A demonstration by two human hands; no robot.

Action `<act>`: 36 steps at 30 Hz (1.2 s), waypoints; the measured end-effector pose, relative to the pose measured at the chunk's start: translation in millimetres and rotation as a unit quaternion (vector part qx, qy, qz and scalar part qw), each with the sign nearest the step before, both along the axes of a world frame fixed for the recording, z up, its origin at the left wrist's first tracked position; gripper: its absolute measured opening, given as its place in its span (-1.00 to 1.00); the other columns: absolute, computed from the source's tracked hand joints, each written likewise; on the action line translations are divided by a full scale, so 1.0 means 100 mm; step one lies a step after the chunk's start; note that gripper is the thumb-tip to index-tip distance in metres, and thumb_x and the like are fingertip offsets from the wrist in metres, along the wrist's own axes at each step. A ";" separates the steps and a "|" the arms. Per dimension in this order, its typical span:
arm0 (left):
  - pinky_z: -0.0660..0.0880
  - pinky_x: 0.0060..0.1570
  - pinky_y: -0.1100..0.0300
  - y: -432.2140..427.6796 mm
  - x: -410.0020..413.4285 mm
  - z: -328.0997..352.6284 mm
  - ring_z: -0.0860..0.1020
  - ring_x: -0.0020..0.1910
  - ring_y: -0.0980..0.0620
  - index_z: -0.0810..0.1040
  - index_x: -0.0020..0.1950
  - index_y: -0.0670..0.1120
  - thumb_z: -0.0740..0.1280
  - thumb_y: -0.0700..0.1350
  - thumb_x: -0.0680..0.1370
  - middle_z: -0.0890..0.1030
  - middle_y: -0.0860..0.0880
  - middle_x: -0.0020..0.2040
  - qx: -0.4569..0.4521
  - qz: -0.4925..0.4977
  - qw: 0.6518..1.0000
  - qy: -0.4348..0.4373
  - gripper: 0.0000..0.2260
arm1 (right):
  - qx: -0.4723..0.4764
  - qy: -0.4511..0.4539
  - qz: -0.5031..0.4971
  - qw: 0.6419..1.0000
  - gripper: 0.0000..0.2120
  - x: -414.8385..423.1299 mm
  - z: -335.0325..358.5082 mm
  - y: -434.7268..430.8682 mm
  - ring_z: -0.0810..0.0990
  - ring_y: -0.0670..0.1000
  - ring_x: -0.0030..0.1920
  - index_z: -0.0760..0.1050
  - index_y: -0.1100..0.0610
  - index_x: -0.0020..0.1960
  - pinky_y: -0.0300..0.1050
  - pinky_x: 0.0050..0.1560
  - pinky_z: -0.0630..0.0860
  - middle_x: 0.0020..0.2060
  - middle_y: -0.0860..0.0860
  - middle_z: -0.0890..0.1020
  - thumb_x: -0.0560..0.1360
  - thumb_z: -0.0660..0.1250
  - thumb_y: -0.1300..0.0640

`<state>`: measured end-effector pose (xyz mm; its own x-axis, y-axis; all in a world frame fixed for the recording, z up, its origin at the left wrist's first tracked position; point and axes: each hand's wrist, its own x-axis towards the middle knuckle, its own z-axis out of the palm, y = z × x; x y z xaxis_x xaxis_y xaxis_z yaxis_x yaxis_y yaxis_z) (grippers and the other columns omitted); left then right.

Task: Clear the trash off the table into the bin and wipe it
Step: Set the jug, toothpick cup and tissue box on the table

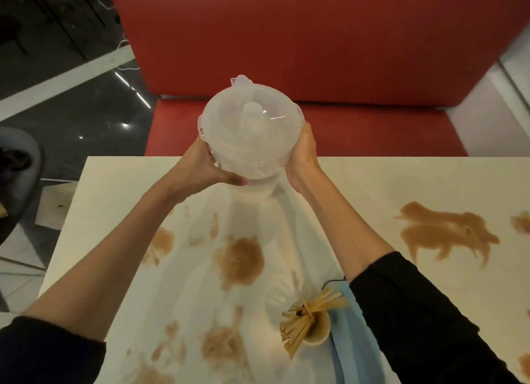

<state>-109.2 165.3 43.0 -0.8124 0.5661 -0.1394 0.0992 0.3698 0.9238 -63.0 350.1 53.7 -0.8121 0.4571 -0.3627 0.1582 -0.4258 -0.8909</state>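
- Black sleeve (430,320) at five o'clock, near small beige cup (317,333) of wooden stir sticks (307,316) on brown-stained white desk (372,183).
- Round translucent plastic lidded container (249,134) at twelve o'clock, raised over far desk edge, clamped between left hand (200,165) and right hand (302,157).
- Probably light, stiff, slick-walled; best gripped on opposite sides below the rim.

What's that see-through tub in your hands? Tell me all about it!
The tub is round, cloudy clear plastic, with a lid, clip tabs around its rim and a raised hump in the middle. It is upright over the far edge of the table. The left hand and right hand grip its sides.
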 end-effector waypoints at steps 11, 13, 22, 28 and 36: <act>0.29 0.39 0.15 -0.08 0.44 -0.09 0.32 0.39 0.18 0.06 0.56 0.05 0.53 -0.05 0.42 0.29 0.14 0.45 0.012 0.068 0.997 -0.024 -0.13 | 0.145 -0.120 0.073 0.979 -0.66 0.39 0.02 0.24 0.52 0.00 0.21 0.51 0.04 0.26 -0.10 0.09 0.32 0.18 -0.03 0.60 0.61 0.11 -0.04; 0.35 0.35 0.11 -0.12 0.71 -0.20 0.35 0.41 0.05 0.10 0.56 0.01 0.46 -0.03 0.49 0.31 0.00 0.49 -0.029 0.155 0.987 -0.003 -0.24 | 0.215 -0.153 0.116 0.958 -0.74 0.68 -0.03 0.37 0.58 0.01 0.12 0.56 0.04 0.17 -0.12 0.02 0.41 0.08 -0.01 0.62 0.56 0.20 0.04; 0.38 -0.02 0.49 -0.22 2.04 -0.73 0.50 0.19 0.13 0.41 0.39 -0.04 0.36 -0.32 0.46 0.53 0.02 0.27 -0.110 -0.037 0.991 0.072 -0.49 | 0.319 -0.191 0.379 0.847 -0.70 1.74 -0.13 0.44 0.64 0.01 -0.02 0.56 0.05 0.11 -0.11 0.03 0.55 -0.01 0.03 0.63 0.56 0.14 0.32; 0.43 0.15 0.27 -0.05 2.51 -0.92 0.49 0.18 0.15 0.47 0.25 0.11 0.53 -0.04 0.30 0.52 0.12 0.20 -0.029 -0.136 0.990 -0.029 -0.45 | 0.360 -0.208 0.417 0.808 -0.65 2.02 -0.25 0.30 0.62 -0.02 -0.01 0.55 0.09 0.19 -0.44 -0.39 0.41 0.04 0.04 0.59 0.56 0.10 0.33; 0.51 0.08 0.23 0.23 2.77 -0.95 0.59 0.03 0.13 0.64 0.01 -0.18 0.54 -0.07 0.38 0.63 0.05 0.04 0.064 -0.065 0.996 0.005 -0.72 | 0.335 -0.213 0.428 0.812 -0.69 2.04 -0.28 0.32 0.62 -0.05 0.02 0.57 0.05 0.18 -0.23 -0.05 0.50 -0.03 -0.02 0.67 0.59 0.12 0.24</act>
<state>167.7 188.3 -51.7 -0.7325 0.6788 -0.0514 0.1489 0.2334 0.9609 141.2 382.3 25.7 -0.8025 0.0025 -0.5966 0.4952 0.5606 -0.6637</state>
